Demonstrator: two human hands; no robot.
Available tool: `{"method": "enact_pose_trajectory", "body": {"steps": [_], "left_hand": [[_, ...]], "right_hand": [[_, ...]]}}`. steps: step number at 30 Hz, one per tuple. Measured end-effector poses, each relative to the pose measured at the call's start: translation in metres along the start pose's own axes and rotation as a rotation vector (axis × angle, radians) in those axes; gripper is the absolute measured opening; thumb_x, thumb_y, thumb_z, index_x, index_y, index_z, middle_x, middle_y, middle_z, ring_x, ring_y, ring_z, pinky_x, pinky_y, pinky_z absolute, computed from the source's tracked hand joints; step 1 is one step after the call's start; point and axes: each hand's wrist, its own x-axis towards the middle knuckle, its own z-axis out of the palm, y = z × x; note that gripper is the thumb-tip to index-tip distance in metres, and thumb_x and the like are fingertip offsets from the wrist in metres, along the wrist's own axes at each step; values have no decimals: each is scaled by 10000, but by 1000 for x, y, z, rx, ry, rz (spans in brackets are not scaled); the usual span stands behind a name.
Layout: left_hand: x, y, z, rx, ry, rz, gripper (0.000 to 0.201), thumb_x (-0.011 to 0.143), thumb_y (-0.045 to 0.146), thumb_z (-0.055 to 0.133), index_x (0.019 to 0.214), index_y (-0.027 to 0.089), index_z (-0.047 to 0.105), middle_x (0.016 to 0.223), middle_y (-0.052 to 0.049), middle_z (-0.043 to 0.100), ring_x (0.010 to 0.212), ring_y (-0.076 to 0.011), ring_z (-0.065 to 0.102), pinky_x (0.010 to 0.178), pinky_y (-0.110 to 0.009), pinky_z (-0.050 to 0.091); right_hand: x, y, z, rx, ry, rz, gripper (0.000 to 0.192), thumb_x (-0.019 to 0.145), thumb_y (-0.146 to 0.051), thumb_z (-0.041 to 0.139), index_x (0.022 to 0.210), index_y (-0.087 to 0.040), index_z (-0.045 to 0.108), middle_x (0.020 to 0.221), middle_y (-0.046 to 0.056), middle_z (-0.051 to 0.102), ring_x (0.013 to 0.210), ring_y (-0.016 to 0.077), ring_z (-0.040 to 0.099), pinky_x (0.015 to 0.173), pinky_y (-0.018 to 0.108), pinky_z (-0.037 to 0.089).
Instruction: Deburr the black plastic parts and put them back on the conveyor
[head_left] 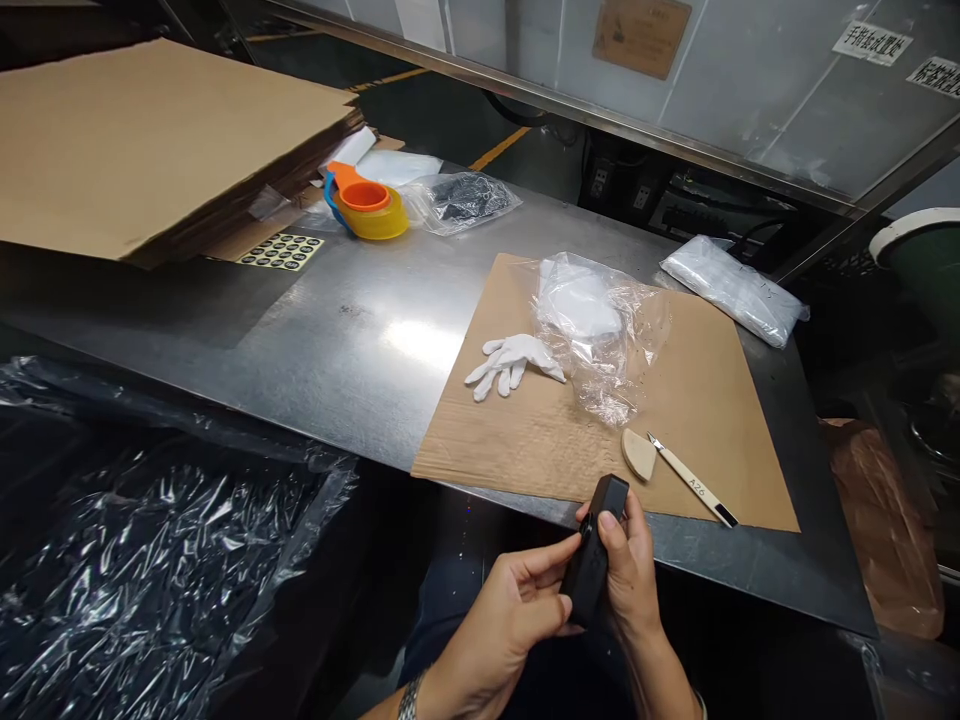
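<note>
Both my hands hold a small black rectangular block (pixel 597 540) below the near edge of the steel table (pixel 360 340). My left hand (pixel 510 620) pinches its left side with thumb and forefinger. My right hand (pixel 634 575) wraps its right side, thumb across the front. On the brown cardboard sheet (pixel 697 400) just beyond lie a beige wedge-shaped piece (pixel 639 453) and a slim white craft knife (pixel 694 482). A white glove (pixel 510 362) lies beside a crumpled clear plastic bag (pixel 600 330).
A stack of flat cardboard (pixel 150 140) fills the back left. An orange and yellow tape dispenser (pixel 367 208), a sticker sheet (pixel 281 250), a bag of dark parts (pixel 459 200) and a sealed clear bag (pixel 735 290) sit on the table. Black plastic film (pixel 150 560) spreads lower left.
</note>
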Motion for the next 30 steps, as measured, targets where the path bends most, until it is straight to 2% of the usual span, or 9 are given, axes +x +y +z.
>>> {"method": "enact_pose_trajectory", "body": {"steps": [5,14,17,20,24,30], "left_hand": [[-3,3,4,-36,-15,-27,582,619,19,581,1172,204,589,1089,-91,657,1054,-258,553,876,-394,418],[-7,0,2,65,28,67,500,683,209,698,1170,243,590,1225,-88,585,1198,-276,447,987,-402,347],[-5,-5,-2,108,-4,127,499,693,251,700,1178,251,583,1254,-92,558,1202,-289,443,988,-410,359],[-3,-10,-7,153,-62,165,489,724,263,673,1200,262,559,1281,-89,523,1185,-281,463,989,-401,367],[-3,-14,-10,195,-73,203,463,747,252,651,1198,272,550,1287,-79,497,1181,-265,470,1006,-378,355],[-4,-13,-9,192,-71,200,459,746,239,652,1192,270,550,1275,-73,506,1182,-254,468,1014,-369,347]], "right_hand": [[0,-2,0,43,-18,7,274,786,-429,590,947,-219,519,786,-16,573,655,83,499,578,179,411],[-1,-3,1,155,-40,60,301,763,-445,596,935,-204,546,796,5,602,599,93,527,498,178,434],[0,0,0,224,-57,85,295,769,-442,584,932,-197,566,826,18,613,617,106,542,509,196,451],[1,2,0,300,-61,102,322,775,-419,583,1020,-212,555,860,27,628,694,134,567,585,235,480],[0,2,1,363,-75,118,431,793,-391,567,1183,-235,472,882,33,642,734,148,572,663,274,482],[0,2,3,366,-79,130,478,791,-391,560,1218,-222,429,881,39,641,717,153,568,650,282,479]]}}
